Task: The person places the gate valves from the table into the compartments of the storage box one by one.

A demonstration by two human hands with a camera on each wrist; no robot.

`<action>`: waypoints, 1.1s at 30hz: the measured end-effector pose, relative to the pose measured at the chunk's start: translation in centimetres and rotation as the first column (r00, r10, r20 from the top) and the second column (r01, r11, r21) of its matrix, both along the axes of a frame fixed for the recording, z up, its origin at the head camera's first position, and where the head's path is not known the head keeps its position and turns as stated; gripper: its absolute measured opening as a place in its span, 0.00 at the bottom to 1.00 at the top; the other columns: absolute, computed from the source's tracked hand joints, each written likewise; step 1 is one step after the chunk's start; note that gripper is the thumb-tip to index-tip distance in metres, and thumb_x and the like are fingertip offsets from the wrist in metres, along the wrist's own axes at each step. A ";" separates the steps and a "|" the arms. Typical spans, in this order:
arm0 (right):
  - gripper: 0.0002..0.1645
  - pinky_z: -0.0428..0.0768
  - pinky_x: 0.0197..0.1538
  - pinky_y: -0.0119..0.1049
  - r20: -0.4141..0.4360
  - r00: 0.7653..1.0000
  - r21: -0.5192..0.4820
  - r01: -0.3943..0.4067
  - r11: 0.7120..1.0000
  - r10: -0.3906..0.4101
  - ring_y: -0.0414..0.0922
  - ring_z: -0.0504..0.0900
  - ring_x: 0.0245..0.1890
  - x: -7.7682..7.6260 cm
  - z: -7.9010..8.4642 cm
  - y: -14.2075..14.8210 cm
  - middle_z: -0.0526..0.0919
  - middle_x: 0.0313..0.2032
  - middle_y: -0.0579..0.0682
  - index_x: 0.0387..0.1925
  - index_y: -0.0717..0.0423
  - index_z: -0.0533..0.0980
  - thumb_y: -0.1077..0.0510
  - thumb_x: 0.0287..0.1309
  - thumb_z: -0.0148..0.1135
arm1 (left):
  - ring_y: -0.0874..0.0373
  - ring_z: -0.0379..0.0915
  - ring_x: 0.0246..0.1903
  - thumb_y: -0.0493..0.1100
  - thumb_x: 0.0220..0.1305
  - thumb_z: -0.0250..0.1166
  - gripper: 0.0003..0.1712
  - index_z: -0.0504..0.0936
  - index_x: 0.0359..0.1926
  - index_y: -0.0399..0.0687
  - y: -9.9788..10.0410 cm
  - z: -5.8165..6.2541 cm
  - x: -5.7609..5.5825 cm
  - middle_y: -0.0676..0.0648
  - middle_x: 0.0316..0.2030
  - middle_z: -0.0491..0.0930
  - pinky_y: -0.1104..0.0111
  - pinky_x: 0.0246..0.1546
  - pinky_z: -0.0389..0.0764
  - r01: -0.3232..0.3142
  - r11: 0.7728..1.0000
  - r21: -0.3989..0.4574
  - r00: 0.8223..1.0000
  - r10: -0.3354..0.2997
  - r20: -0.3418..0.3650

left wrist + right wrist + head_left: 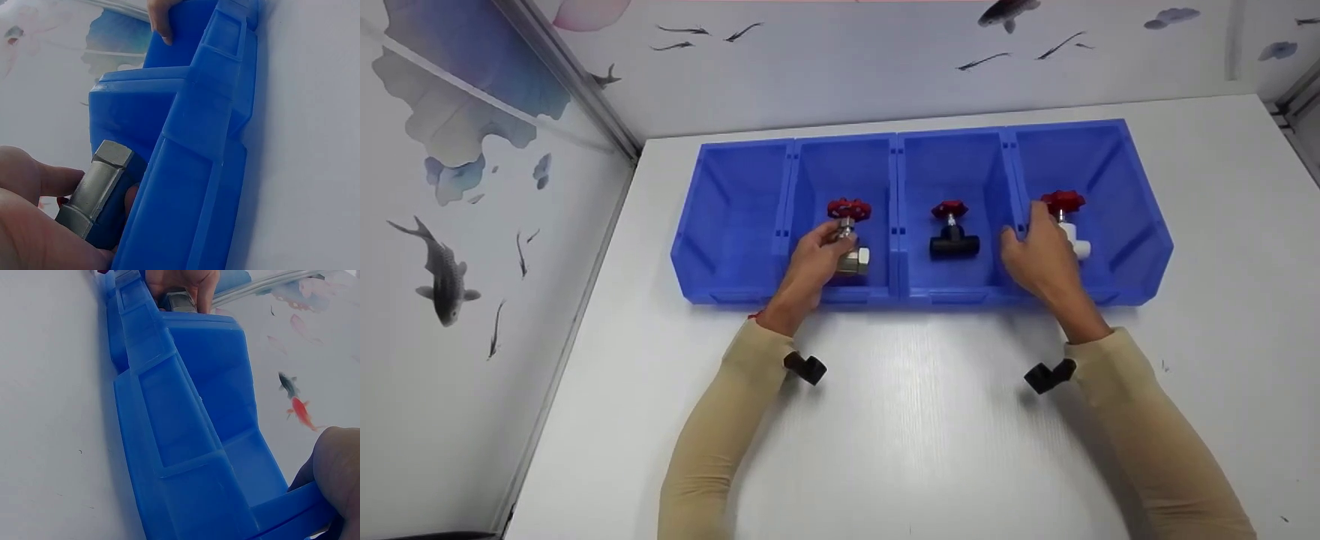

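Note:
My left hand [814,261] grips a metal valve [854,262] with a red handwheel [849,209], in the second blue bin [847,161] from the left. Close up in the left wrist view, the valve's hexagonal metal body [90,188] lies between thumb and fingers. At the wall between the third and fourth bins is my right hand [1042,256], its thumb and fingers on either side of the divider [295,506]. Just beyond those fingers, a white valve [1080,246] with a red handwheel lies in the fourth bin, partly hidden by the hand.
A black valve [954,244] with a red handwheel sits in the third bin [952,165]. The leftmost bin [746,180] shows only bare blue walls. All the bins stand side by side on a white table [915,420], near a patterned wall [840,75].

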State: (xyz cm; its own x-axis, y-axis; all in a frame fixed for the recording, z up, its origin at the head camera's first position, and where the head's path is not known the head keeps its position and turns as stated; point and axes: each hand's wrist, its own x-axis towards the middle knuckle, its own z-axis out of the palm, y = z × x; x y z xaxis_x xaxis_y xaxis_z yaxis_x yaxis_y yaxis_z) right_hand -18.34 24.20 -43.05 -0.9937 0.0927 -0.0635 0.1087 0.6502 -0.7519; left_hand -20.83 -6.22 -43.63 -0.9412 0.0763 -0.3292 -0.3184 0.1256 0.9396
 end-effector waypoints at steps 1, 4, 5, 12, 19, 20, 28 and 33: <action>0.33 0.71 0.57 0.66 -0.002 1.000 0.002 0.000 1.000 0.000 0.65 0.74 0.56 0.0 0.0 0.0 0.70 0.60 0.71 0.68 0.68 0.56 0.51 0.71 0.46 | 0.53 0.70 0.59 0.44 0.72 0.60 0.29 0.67 0.71 0.44 0.0 -0.1 -0.1 0.44 0.63 0.72 0.61 0.63 0.68 0.001 1.000 -0.003 1.000 -0.001 -0.005; 0.32 0.73 0.55 0.65 -0.007 1.000 0.006 0.000 1.000 0.000 0.64 0.74 0.53 0.1 0.1 0.0 0.71 0.58 0.70 0.67 0.68 0.57 0.51 0.71 0.46 | 0.52 0.71 0.59 0.43 0.72 0.60 0.28 0.68 0.70 0.44 0.0 -0.2 -0.3 0.44 0.62 0.73 0.61 0.63 0.68 0.003 1.000 -0.012 1.000 -0.003 -0.011; 0.32 0.73 0.54 0.64 -0.006 1.000 0.006 0.000 1.000 0.000 0.64 0.74 0.51 0.1 0.1 0.0 0.71 0.57 0.70 0.67 0.67 0.57 0.51 0.72 0.46 | 0.52 0.71 0.59 0.43 0.72 0.60 0.28 0.68 0.70 0.45 0.0 -0.2 -0.4 0.44 0.62 0.73 0.61 0.63 0.68 0.005 1.000 -0.013 1.000 -0.005 -0.011; 0.29 0.73 0.44 0.58 -0.050 0.999 0.055 0.019 0.998 -0.016 0.61 0.74 0.42 0.0 -0.1 -0.1 0.74 0.46 0.66 0.63 0.68 0.61 0.51 0.70 0.46 | 0.52 0.70 0.60 0.41 0.71 0.60 0.29 0.68 0.70 0.42 0.0 -0.7 -0.9 0.42 0.63 0.73 0.62 0.63 0.68 0.011 1.000 -0.009 0.999 -0.011 -0.038; 0.32 0.73 0.54 0.65 -0.011 1.000 0.029 0.005 1.000 -0.005 0.64 0.75 0.52 -0.1 0.0 -0.1 0.72 0.57 0.70 0.67 0.69 0.57 0.51 0.71 0.46 | 0.54 0.71 0.57 0.40 0.69 0.62 0.33 0.64 0.72 0.45 -0.1 -0.8 -1.1 0.45 0.63 0.72 0.63 0.63 0.69 0.005 1.000 -0.007 1.000 -0.005 0.013; 0.32 0.73 0.55 0.66 -0.009 1.000 0.025 0.005 1.000 -0.005 0.65 0.75 0.53 -0.1 0.0 -0.1 0.71 0.58 0.70 0.67 0.69 0.57 0.51 0.71 0.46 | 0.54 0.71 0.57 0.39 0.69 0.62 0.34 0.63 0.73 0.45 -0.1 -0.8 -1.1 0.44 0.63 0.72 0.63 0.63 0.69 0.004 1.000 -0.002 1.000 -0.004 0.018; 0.33 0.72 0.57 0.67 0.002 1.000 0.012 0.007 1.000 -0.007 0.66 0.74 0.57 -0.1 0.0 -0.1 0.70 0.61 0.71 0.68 0.68 0.56 0.51 0.72 0.46 | 0.53 0.72 0.56 0.37 0.67 0.64 0.37 0.62 0.74 0.46 0.0 -0.7 -1.3 0.44 0.64 0.69 0.63 0.61 0.70 0.007 1.000 -0.026 1.000 -0.006 0.029; 0.32 0.73 0.55 0.64 -0.008 1.000 0.014 0.017 1.000 -0.017 0.64 0.75 0.54 0.0 -0.1 0.0 0.71 0.60 0.70 0.68 0.67 0.57 0.52 0.71 0.46 | 0.54 0.73 0.54 0.37 0.66 0.65 0.36 0.64 0.73 0.47 0.2 -0.9 -1.5 0.45 0.63 0.70 0.64 0.59 0.72 -0.002 0.999 -0.033 1.000 0.002 0.025</action>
